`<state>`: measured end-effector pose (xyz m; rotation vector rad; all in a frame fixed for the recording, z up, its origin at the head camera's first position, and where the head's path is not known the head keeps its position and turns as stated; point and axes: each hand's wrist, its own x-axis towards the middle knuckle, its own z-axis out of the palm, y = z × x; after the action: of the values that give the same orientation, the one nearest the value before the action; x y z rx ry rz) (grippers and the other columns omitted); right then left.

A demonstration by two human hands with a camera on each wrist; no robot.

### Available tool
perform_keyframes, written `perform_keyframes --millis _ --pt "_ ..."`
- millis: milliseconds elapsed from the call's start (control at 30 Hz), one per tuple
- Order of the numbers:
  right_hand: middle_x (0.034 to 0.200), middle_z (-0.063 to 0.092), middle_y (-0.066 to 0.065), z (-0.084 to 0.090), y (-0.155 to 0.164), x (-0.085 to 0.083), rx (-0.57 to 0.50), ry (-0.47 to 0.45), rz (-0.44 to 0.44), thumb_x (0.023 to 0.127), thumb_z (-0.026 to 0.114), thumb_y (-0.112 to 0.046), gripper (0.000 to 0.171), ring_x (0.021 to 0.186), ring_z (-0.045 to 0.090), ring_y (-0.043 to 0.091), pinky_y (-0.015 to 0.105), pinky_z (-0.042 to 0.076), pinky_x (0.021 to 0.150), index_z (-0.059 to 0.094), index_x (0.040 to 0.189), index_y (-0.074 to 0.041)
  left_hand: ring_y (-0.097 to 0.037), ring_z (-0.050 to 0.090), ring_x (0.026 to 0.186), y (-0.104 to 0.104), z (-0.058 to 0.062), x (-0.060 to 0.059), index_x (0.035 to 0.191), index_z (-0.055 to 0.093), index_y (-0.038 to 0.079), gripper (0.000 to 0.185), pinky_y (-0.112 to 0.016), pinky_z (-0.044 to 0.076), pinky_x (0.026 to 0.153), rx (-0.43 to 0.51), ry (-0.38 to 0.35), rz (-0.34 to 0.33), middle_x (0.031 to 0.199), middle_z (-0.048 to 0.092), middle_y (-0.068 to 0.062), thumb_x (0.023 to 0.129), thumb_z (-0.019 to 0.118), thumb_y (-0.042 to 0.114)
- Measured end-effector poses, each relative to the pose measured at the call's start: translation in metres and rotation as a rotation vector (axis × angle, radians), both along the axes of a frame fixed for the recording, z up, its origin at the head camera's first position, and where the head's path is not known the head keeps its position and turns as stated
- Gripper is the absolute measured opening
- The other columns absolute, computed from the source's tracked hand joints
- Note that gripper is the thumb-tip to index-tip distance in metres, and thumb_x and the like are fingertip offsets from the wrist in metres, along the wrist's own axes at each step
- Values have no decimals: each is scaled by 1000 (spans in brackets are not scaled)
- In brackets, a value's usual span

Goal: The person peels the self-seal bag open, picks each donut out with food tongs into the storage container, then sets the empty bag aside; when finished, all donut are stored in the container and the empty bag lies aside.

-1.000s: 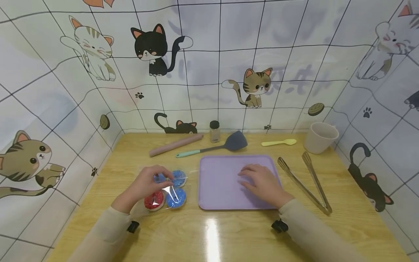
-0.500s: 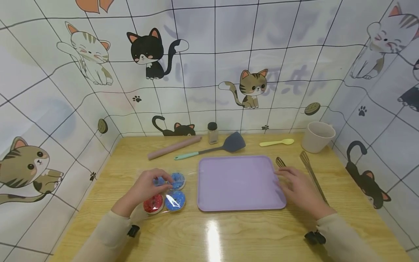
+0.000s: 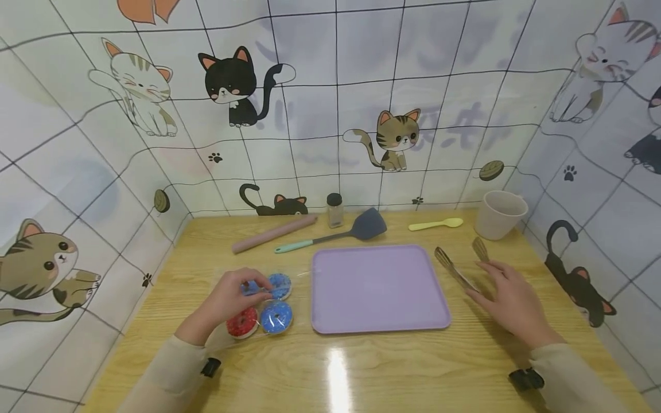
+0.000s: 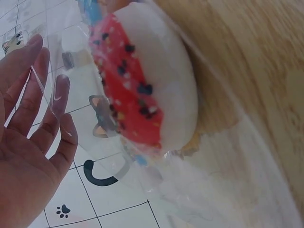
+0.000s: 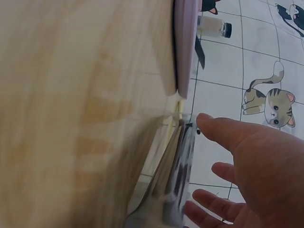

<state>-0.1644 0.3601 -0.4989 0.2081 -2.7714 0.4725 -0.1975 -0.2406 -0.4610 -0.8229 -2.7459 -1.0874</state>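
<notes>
Cat-print tiled walls (image 3: 330, 86) enclose the wooden surface (image 3: 361, 373) on three sides. Purple tray (image 3: 377, 287) at centre. Tongs (image 3: 457, 269) by right edge, under spread, empty right hand (image 3: 511, 304). Left hand (image 3: 227, 298) rests on the wrapped donuts (image 3: 265, 304) near left edge; grip undetermined.

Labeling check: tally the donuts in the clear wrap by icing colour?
Blue-iced sprinkled donuts: 3, one mostly hidden under the left hand
Red-iced sprinkled donut: 1
Total: 4
</notes>
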Motion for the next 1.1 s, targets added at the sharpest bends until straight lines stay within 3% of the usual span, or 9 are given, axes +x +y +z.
perform_keyframes --millis 133,367,733,967,1100 --pt "142 47 35 -3 8 1 10 -47 -21 84 84 -48 85 123 47 57 74 39 96 51 147 0 -16 67 89 -1 2 1 97 79 18 10 -42 55 79 8 -24 1 95 74 12 89 83 18" --pt "144 43 37 -5 16 -1 13 -78 -22 82 87 -40 88 124 43 60 76 38 95 47 149 0 -16 67 89 1 4 1 97 79 19 10 -44 55 79 4 -52 6 95 73 14 89 83 17" --pt "144 38 40 2 18 3 -18 -196 -73 86 82 -49 93 124 41 61 78 39 92 41 153 1 -14 66 87 1 2 0 97 79 18 12 -41 55 76 -8 -7 -6 95 74 14 87 85 16" --pt "139 38 49 4 25 3 -19 -331 -78 90 73 -60 107 122 42 65 77 39 95 29 154 14 -13 66 87 2 2 0 97 79 18 11 -39 55 77 -11 -20 -5 95 74 13 88 84 17" --pt "137 40 51 1 28 2 -13 -355 -77 90 72 -61 111 121 44 66 76 40 96 26 152 19 -12 66 87 3 1 -1 97 79 18 12 -39 55 77 -13 -16 -3 95 74 12 86 85 16"
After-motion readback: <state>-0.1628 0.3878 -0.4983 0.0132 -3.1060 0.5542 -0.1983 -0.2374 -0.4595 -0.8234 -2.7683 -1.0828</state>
